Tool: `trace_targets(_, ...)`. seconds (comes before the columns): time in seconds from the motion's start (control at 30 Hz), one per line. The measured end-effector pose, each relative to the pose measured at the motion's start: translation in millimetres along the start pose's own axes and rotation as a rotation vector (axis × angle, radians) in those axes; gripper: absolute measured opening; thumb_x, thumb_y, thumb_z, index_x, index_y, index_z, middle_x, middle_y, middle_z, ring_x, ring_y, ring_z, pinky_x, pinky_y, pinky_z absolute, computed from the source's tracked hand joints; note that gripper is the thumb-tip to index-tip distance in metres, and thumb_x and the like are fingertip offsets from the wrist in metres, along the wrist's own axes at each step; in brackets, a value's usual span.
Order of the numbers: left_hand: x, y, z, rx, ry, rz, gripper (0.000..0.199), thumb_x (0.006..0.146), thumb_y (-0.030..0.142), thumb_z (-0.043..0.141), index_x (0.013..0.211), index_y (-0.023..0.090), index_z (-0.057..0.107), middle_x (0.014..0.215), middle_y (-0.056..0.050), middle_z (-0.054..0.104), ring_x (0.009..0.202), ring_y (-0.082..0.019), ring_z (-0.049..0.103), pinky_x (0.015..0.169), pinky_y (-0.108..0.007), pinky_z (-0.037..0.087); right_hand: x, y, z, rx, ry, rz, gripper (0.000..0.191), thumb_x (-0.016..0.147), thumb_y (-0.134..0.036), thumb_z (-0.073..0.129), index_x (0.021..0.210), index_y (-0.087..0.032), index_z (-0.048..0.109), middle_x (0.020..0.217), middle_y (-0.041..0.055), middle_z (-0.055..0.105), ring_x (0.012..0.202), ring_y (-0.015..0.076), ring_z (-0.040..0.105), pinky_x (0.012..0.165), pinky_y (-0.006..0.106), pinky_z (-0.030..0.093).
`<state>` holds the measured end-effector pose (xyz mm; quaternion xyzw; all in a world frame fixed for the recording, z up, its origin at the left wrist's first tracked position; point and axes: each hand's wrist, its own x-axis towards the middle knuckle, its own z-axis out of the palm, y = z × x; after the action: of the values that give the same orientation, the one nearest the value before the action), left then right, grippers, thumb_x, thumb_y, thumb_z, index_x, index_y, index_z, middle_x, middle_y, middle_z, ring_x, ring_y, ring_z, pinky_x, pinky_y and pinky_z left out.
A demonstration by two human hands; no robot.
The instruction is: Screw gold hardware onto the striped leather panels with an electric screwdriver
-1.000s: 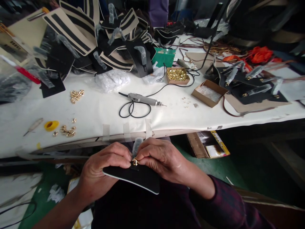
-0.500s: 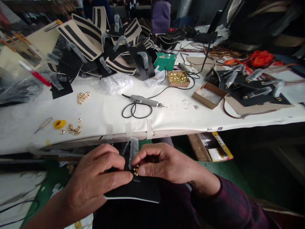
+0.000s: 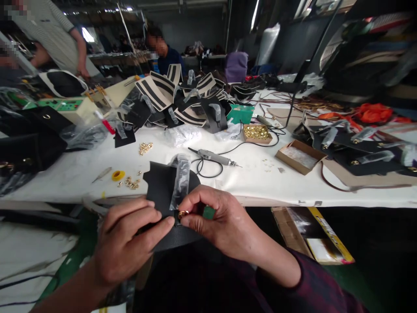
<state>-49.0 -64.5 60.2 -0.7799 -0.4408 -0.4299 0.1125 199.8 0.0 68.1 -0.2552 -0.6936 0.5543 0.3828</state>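
A black leather panel (image 3: 159,182) is held up in front of me at the table's front edge, with a plastic-wrapped strap (image 3: 181,182) on its face. My left hand (image 3: 128,237) grips the panel from the left, fingertips on its face and thumb hidden. Between the thumb and forefinger of my right hand (image 3: 224,221) is a small gold metal fitting (image 3: 183,214). It sits at the panel's face, just below the strap's lower end. Whether it is fastened there, I cannot tell.
Small gold fittings (image 3: 132,182), a yellow tape roll (image 3: 117,175) and a grey corded tool (image 3: 213,156) lie on the white table (image 3: 254,187). Cardboard boxes (image 3: 301,156) and heaped striped panels (image 3: 159,93) stand behind. Two people (image 3: 167,56) are in the background.
The view has tilted up and shifted left, showing more of the room. The panel has been raised and tilted up, now overlapping the table edge. Both hands keep their grips.
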Motion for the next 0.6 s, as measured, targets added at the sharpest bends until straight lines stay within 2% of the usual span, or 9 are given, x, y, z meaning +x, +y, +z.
trace_targets(0.03, 1, -2, 10.5, 0.075, 0.003, 0.101, 0.031, 0.077, 0.023, 0.091, 0.104, 0.037, 0.081, 0.09, -0.001, 0.07, 0.097, -0.022, 0.069, 0.089, -0.035, 0.06, 2, 7, 1, 0.024, 0.02, 0.026, 0.004, 0.091, -0.017, 0.077, 0.093, -0.019, 0.075, 0.085, -0.0007, 0.069, 0.077, 0.0121, 0.062, 0.072, 0.023, 0.052)
trace_targets(0.1, -4, -4, 32.3, 0.139, 0.034, 0.151, 0.033, 0.08, 0.015, 0.087, 0.106, 0.034, 0.079, 0.098, -0.002, 0.068, 0.104, -0.023, 0.068, 0.091, -0.038, 0.059, 5, 22, 1, 0.09, 0.041, 0.091, 0.005, 0.089, -0.019, 0.077, 0.093, -0.018, 0.074, 0.085, -0.0004, 0.071, 0.078, 0.0127, 0.063, 0.074, 0.024, 0.052)
trace_targets(0.17, -17, -6, 52.4, 0.088, 0.067, 0.05, 0.035, 0.08, 0.008, 0.084, 0.104, 0.033, 0.078, 0.106, -0.003, 0.067, 0.111, -0.024, 0.066, 0.098, -0.041, 0.058, 6, 38, 1, 0.15, 0.064, 0.142, 0.008, 0.088, -0.022, 0.078, 0.094, -0.017, 0.075, 0.088, 0.0007, 0.073, 0.081, 0.0137, 0.066, 0.076, 0.026, 0.053)
trace_targets(0.23, -35, -4, 68.5, -0.021, 0.101, -0.172, 0.036, 0.08, 0.009, 0.083, 0.107, 0.032, 0.078, 0.119, -0.004, 0.065, 0.119, -0.026, 0.065, 0.104, -0.044, 0.056, 6, 53, 4, 0.171, 0.107, 0.164, 0.01, 0.088, -0.024, 0.079, 0.094, -0.017, 0.076, 0.09, 0.0016, 0.075, 0.083, 0.0148, 0.068, 0.078, 0.027, 0.055)
trace_targets(0.3, -53, 2, 78.7, -0.169, 0.182, -0.535, 0.044, 0.081, 0.016, 0.086, 0.12, 0.031, 0.074, 0.13, -0.006, 0.064, 0.123, -0.025, 0.065, 0.105, -0.041, 0.056, 4, 68, 10, 0.154, 0.168, 0.168, 0.01, 0.088, -0.025, 0.079, 0.093, -0.017, 0.077, 0.089, 0.002, 0.076, 0.083, 0.0152, 0.069, 0.078, 0.027, 0.055)
trace_targets(0.37, -65, 11, 82.1, -0.478, 0.257, -0.962, 0.049, 0.086, 0.029, 0.083, 0.132, 0.03, 0.066, 0.134, -0.007, 0.066, 0.12, -0.024, 0.067, 0.1, -0.039, 0.059, 2, 81, 19, 0.113, 0.233, 0.141, 0.007, 0.089, -0.024, 0.078, 0.091, -0.018, 0.078, 0.088, 0.0021, 0.076, 0.082, 0.0151, 0.069, 0.077, 0.026, 0.055)
trace_targets(0.43, -71, 21, 79.6, -0.89, 0.215, -1.292, 0.045, 0.096, 0.05, 0.069, 0.133, 0.026, 0.065, 0.132, -0.011, 0.07, 0.115, -0.027, 0.071, 0.092, -0.043, 0.064, -1, 93, 28, 0.062, 0.284, 0.066, 0.004, 0.09, -0.021, 0.077, 0.093, -0.019, 0.078, 0.089, 0.0025, 0.075, 0.083, 0.0149, 0.069, 0.077, 0.026, 0.055)
trace_targets(0.5, -70, 29, 74.7, -1.207, 0.127, -1.435, 0.057, 0.097, 0.069, 0.056, 0.125, 0.022, 0.071, 0.128, -0.015, 0.074, 0.109, -0.032, 0.073, 0.081, -0.049, 0.067, -3, 102, 36, 0.003, 0.277, -0.014, 0.01, 0.092, -0.018, 0.074, 0.101, -0.02, 0.079, 0.091, 0.003, 0.075, 0.086, 0.0153, 0.07, 0.08, 0.026, 0.056)
trace_targets(0.6, -61, 36, 71.0, -1.242, 0.07, -1.517, 0.054, 0.086, 0.066, 0.075, 0.111, 0.019, 0.077, 0.117, -0.013, 0.079, 0.096, -0.03, 0.077, 0.072, -0.044, 0.069, -6, 107, 39, -0.024, 0.207, -0.054, 0.021, 0.094, -0.017, 0.072, 0.113, -0.023, 0.079, 0.095, 0.0031, 0.076, 0.089, 0.0157, 0.071, 0.087, 0.029, 0.057)
